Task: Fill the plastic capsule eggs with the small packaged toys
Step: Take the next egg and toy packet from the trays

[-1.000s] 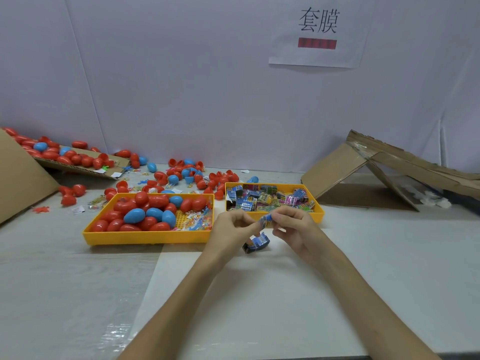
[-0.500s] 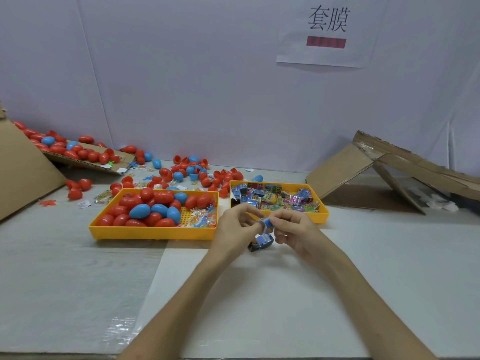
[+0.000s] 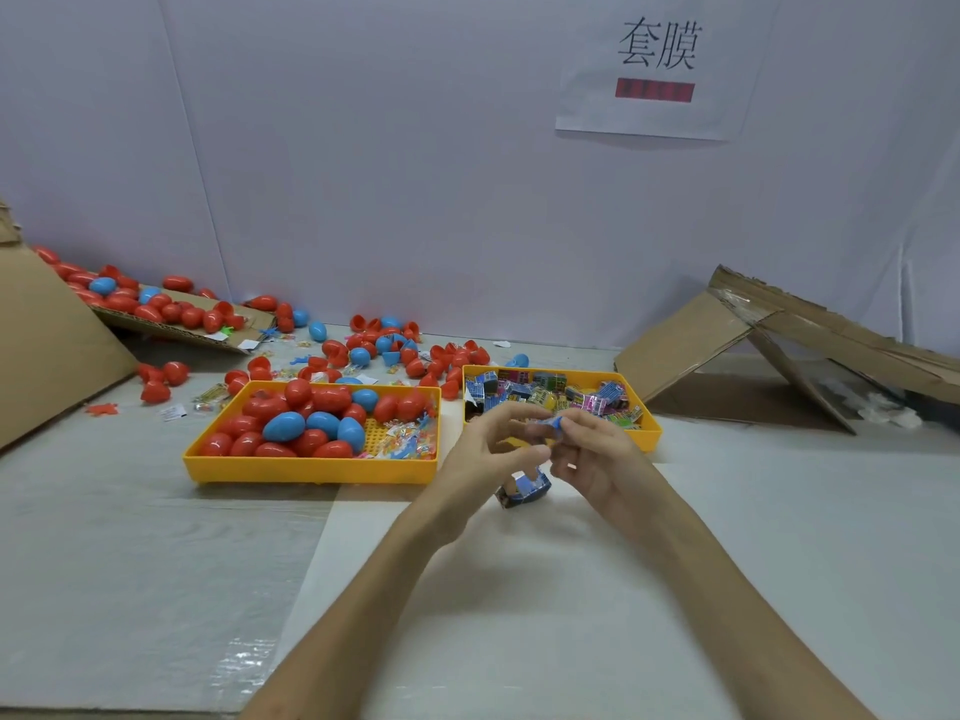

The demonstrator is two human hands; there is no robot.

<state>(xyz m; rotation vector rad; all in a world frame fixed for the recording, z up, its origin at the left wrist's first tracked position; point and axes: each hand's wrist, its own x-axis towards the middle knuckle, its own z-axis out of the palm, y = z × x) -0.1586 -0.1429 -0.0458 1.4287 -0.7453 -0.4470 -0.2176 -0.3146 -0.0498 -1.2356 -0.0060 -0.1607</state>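
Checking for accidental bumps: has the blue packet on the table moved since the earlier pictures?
No. The packet stays just in front of the right tray, near its left corner.

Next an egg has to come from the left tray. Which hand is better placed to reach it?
Left, probably. The left hand sits nearer the egg tray, while the right hand pinches the blue piece and would have to cross over.

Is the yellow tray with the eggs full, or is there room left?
Partly full: eggs cover most of the tray; bare grid floor and small packets show at its right end.
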